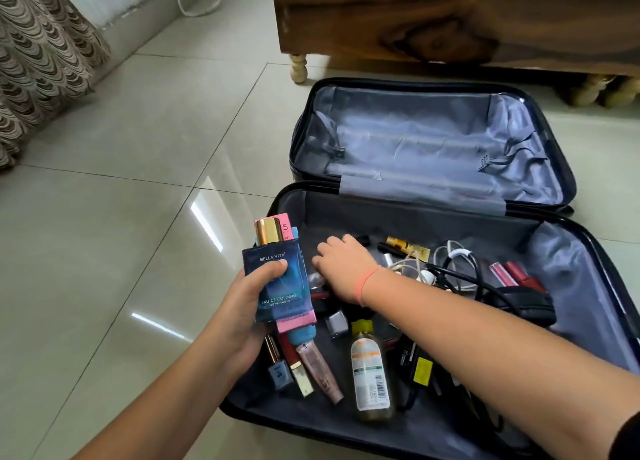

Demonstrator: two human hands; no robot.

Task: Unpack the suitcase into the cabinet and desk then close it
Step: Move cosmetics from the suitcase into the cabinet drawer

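Tiled floor (138,182); suitcase (415,147) with cables (460,269) amid cosmetics (318,366).

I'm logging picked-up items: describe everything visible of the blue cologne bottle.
The blue cologne bottle is square, glass-looking, with a gold cylindrical cap and white print reading BELLA VITA and EAU DE COLOGNE. It stands roughly upright in the left hand, thumb across its front, above the left edge of the open suitcase. A pink box is gripped behind it.

Glossy pale tiled floor (138,154) with window light glaring off it. Scallop-patterned curtain (38,61) hangs down to it on the left, a white cord (202,0) loops near the wall, and a wooden furniture piece (450,19) stands on turned legs (298,68) at the back.
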